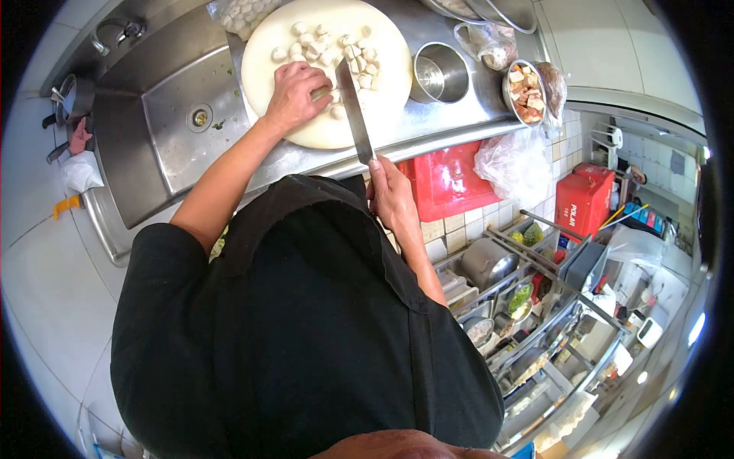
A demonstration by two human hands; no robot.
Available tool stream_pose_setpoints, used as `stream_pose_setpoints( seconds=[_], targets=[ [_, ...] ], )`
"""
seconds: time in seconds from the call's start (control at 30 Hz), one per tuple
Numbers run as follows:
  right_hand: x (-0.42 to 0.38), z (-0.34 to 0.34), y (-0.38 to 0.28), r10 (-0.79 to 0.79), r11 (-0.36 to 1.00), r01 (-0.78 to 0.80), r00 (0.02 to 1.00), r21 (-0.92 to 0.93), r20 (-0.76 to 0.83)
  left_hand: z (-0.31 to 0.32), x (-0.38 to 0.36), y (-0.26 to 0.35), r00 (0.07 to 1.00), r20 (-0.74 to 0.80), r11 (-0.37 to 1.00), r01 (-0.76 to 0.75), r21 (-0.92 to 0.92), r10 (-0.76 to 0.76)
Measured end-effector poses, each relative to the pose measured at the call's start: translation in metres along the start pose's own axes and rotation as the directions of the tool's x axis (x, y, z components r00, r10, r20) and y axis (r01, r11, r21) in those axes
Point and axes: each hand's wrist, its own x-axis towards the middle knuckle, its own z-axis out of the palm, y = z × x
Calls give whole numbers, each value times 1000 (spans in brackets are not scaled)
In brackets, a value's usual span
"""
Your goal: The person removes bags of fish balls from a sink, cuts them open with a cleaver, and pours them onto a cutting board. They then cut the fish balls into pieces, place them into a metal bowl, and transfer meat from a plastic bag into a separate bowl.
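A round white cutting board [267, 46] lies on the steel counter, with several small white round pieces [365, 67] spread over its upper part. My left hand [298, 96] is over the board's left half, its fingers curled down at a pale piece beside the blade. My right hand [392, 191] is wrapped round the handle of a long knife [354, 115] at the counter's front edge. The blade points up across the board, just right of my left fingers. What lies under my left palm is hidden.
Left of the board is a steel sink [183, 145] with a faucet [115, 34]. To its right stand a steel pot [440, 73] and a bowl of chopped pieces [526, 93]. Below the counter are a red crate [451, 180] and a loaded rack [527, 306].
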Motion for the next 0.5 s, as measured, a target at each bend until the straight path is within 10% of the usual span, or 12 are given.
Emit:
stream_pose_setpoints(
  seconds=[0.5],
  targets=[
    [-6,-2,-2,17,999,-17,1000,-32,12,4,-2,-8,999,8,998,-32,-55,33]
  ],
)
